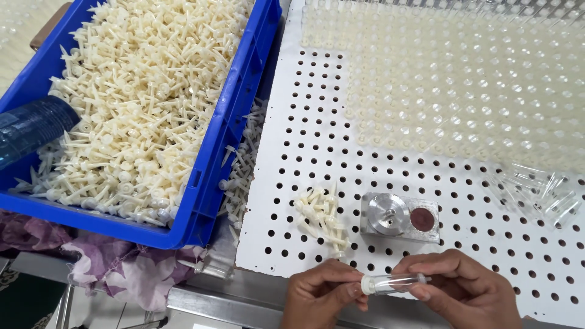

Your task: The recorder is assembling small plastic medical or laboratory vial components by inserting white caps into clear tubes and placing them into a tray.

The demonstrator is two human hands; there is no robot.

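At the bottom edge my left hand pinches a cream plastic plug at the mouth of a clear tube. My right hand holds that tube level by its other end. Just beyond the hands a small pile of cream plugs lies on the white perforated board. A metal block with a round dish and a dark red disc sits beside the pile. Loose clear tubes lie at the right. Rows of plugged tubes stand in the board's far holes.
A blue crate heaped with cream plugs fills the left, with a blue water bottle lying in it. Spilled plugs lie between crate and board. Purple patterned cloth hangs under the crate by a metal table edge.
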